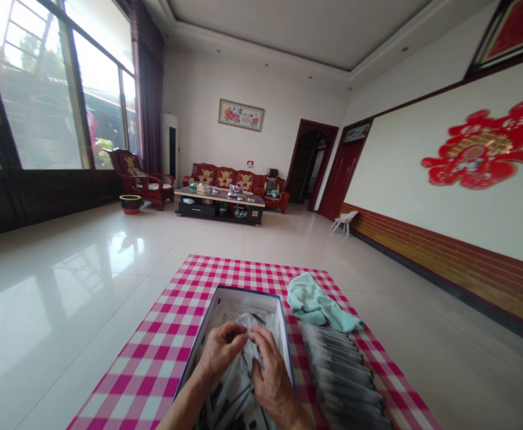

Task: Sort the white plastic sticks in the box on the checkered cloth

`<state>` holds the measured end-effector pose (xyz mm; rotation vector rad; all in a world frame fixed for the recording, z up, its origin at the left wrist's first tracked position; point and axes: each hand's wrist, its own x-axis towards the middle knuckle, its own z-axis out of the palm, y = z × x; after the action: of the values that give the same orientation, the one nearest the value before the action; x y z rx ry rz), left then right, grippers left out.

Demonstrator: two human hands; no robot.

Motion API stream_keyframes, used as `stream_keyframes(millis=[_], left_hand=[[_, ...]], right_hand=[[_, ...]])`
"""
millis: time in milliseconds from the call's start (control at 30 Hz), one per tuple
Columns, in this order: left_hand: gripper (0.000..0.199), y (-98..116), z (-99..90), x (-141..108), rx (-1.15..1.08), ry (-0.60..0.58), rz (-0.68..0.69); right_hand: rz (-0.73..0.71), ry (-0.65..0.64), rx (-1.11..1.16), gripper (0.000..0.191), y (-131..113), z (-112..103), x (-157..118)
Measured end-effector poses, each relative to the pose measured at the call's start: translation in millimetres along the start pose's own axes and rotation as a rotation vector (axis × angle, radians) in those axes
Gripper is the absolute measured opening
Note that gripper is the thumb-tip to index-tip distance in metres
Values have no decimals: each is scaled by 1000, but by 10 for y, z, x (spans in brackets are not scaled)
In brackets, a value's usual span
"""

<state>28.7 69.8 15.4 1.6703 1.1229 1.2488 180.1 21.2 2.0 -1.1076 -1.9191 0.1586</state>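
Observation:
A white box with a dark blue rim (283, 319) stands on the checked tablecloth, holding clear plastic wrappers (254, 319) and several dark, thin pieces. Over the box, my left hand (223, 352) has its thumb and fingers pinched together at the edge of a clear plastic wrapper. Close to it on the right, my right hand (272, 376) has its fingers bent towards the same plastic; its fingertips nearly meet those of my left hand. Right of the box lies a row of several dark, thin items in clear wrapping (344, 376), blurred. A pale green cloth (315, 301) lies crumpled beyond them.
The pink and white checked tablecloth (153, 334) covers the table. Farther off on the tiled floor are a low coffee table (220, 200), a red wooden sofa (225, 176), an armchair (142, 179), a pot (131, 204) and a small pale chair (345, 221).

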Motion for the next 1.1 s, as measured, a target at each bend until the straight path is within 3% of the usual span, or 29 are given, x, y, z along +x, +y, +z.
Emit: stream_keyframes(millis=[133,267,400,533,700,933,1100], left_hand=[[36,-28,-39,33,-126,46,-68],[39,-46,-93,60,-199,176,-76],[42,-50,-115,88,-226,309,-68],[47,-28,-93,79,-222,324,-76],[52,2,-80,45,-160,312,-74],[43,34,-100,-5,-39,305,-32],[47,23,-117,-6,16,365,-23]], right_hand=[[-2,-70,58,61,-29,-17,21],[32,-72,33,40,-128,-84,72],[97,-274,-75,30,-187,-97,36],[63,-424,-173,30,-189,-62,-68],[32,-418,-220,30,-256,-98,-147],[84,-377,-217,35,-227,-93,-170],[180,-225,-63,26,-93,-49,-30]])
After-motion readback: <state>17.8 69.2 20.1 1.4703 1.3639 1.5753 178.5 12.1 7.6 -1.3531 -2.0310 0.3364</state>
